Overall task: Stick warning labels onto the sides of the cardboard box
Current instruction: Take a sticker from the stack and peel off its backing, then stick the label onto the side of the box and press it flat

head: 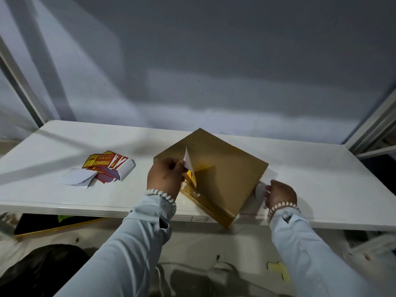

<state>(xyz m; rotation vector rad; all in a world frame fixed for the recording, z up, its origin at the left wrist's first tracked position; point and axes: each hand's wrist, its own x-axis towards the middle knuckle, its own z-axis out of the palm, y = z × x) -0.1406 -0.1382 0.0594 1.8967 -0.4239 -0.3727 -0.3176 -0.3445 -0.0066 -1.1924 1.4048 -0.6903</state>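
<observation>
Flat brown cardboard box (222, 168) lying cornerwise on our white table (321, 168), near corner overhanging the edge, our left hand (165, 177) pinching a half-peeled red-and-yellow warning label (189, 166), our right hand (279, 194) gripping white backing paper (260, 190) beside the box, fanned red label stack (111, 165) reading "KEEP DRY" further left

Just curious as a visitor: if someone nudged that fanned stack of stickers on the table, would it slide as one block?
Probably not: the label stack is already splayed, so the sheets would likely shear apart. The loose white backing papers beside it look thin and would likely scatter.
</observation>
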